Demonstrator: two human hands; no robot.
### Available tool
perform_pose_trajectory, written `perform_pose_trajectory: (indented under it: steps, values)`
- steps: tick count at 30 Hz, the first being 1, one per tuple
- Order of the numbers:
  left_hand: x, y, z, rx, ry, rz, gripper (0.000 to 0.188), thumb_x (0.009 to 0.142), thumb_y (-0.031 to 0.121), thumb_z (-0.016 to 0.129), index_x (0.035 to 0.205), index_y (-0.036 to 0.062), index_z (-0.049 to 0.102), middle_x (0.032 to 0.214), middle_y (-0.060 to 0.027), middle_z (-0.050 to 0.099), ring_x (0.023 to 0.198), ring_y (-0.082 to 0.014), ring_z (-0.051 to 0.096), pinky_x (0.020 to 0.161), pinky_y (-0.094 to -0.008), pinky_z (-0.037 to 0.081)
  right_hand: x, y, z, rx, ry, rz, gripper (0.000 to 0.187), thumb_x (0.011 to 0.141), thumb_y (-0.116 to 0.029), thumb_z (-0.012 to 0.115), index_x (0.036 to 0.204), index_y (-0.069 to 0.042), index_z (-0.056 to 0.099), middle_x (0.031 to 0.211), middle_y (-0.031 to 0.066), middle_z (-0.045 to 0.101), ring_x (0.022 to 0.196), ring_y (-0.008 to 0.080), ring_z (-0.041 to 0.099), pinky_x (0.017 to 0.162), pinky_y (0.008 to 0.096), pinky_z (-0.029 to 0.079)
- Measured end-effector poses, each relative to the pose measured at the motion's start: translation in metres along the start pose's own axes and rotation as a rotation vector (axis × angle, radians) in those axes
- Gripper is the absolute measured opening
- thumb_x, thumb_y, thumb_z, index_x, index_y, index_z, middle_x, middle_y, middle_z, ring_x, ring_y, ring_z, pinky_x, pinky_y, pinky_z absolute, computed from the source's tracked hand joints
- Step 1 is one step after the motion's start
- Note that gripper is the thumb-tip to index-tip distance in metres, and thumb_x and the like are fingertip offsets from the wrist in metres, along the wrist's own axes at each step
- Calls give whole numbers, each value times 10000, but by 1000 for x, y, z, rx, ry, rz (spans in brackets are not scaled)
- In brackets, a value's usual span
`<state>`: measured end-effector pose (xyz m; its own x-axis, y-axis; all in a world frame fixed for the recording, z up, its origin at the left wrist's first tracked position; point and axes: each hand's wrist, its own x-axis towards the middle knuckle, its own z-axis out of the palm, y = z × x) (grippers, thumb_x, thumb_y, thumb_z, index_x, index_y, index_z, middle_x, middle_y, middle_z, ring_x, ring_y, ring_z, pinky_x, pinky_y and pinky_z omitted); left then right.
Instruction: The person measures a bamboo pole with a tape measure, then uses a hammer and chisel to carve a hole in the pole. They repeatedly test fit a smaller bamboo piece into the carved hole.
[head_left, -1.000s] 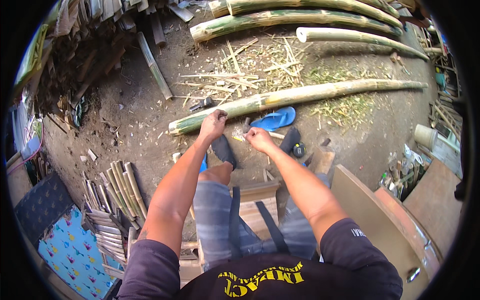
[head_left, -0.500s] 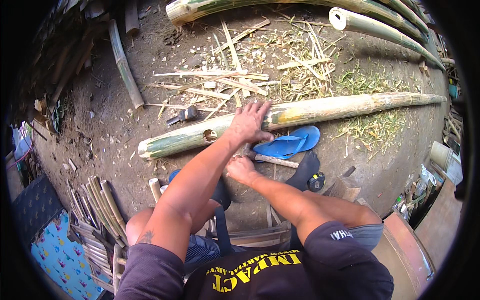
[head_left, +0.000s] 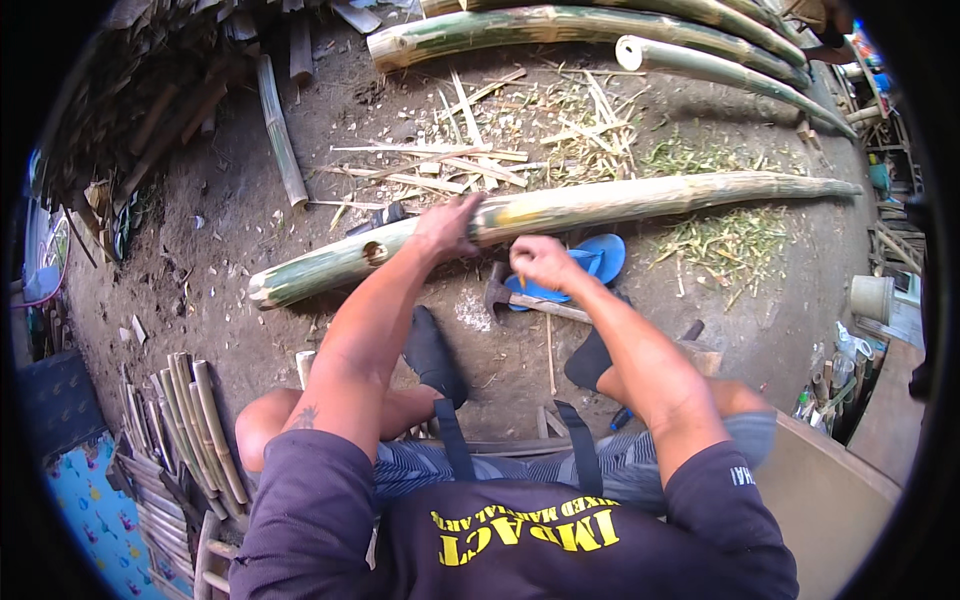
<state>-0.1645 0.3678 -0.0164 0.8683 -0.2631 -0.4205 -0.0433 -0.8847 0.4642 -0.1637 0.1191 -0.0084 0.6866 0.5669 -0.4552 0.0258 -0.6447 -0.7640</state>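
Note:
A long green-and-cream bamboo pole lies across the ground in front of me, with a round hole cut near its left end. Over its top, right of that hole, my left hand grips it, the fingers reaching to the far side. My right hand is a closed fist just on the near side of the pole. A small orange, stick-like thing pokes out beneath this fist, too small to name. Below it, a hammer with a wooden handle lies against a blue flip-flop.
Split bamboo strips and shavings litter the ground. Beyond the pole lies a dark tool, partly hidden. More bamboo poles rest at the back. Short bamboo pieces are stacked at left; a pale bucket stands at right.
My right hand has risen from beside the hammer, moving right to the pole's near side. My left hand has gone from spread flat to curled over the pole. My feet are farther apart.

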Motion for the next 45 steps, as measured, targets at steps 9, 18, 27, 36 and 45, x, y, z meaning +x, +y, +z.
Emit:
perform_pose_trajectory:
  steps: [9, 18, 27, 36, 45]
  values:
    - [-69, -52, -3, 195, -139, -499, 1182, 711, 351, 925, 1627, 292, 180, 1591, -74, 402, 1434, -370, 425, 1089, -728, 368, -60, -50, -75, -10, 539, -59, 138, 887, -134, 550, 963, -19, 554, 740, 110, 621, 689, 213, 617, 648, 382, 502]
    - [-73, -5, 2, 290, -129, -503, 1159, 728, 412, 870, 1636, 190, 184, 1640, -139, 315, 1463, -383, 396, 1087, -584, 452, -38, -53, -40, 271, 347, -121, 194, 932, -186, 617, 1015, -20, 676, 762, 62, 710, 711, 138, 671, 689, 315, 528]
    - [-66, 2, -5, 383, -195, -489, 1093, 720, 400, 845, 1608, 151, 258, 1522, -180, 450, 1304, -354, 578, 1027, -499, 511, -4, -22, 26, 348, 325, -152, 213, 1011, -208, 576, 1066, -54, 712, 763, 41, 696, 662, 99, 626, 627, 264, 511]
    - [-102, -60, -222, 355, 40, -276, 642, 894, 453, 701, 1432, 130, 566, 1329, -176, 670, 1239, -358, 633, 1042, -455, 515, 36, -113, 52, 429, 154, -201, 319, 1067, -329, 565, 1090, -39, 698, 770, 46, 695, 685, 105, 628, 654, 274, 516]
    - [-316, -117, -122, -395, 474, -367, 529, 935, 339, 692, 1364, 40, 612, 1241, -199, 713, 1149, -306, 686, 997, -391, 522, -12, -377, 66, -300, -404, -617, 254, 1020, -262, 619, 1089, -37, 714, 840, 114, 723, 782, 184, 684, 733, 349, 536]
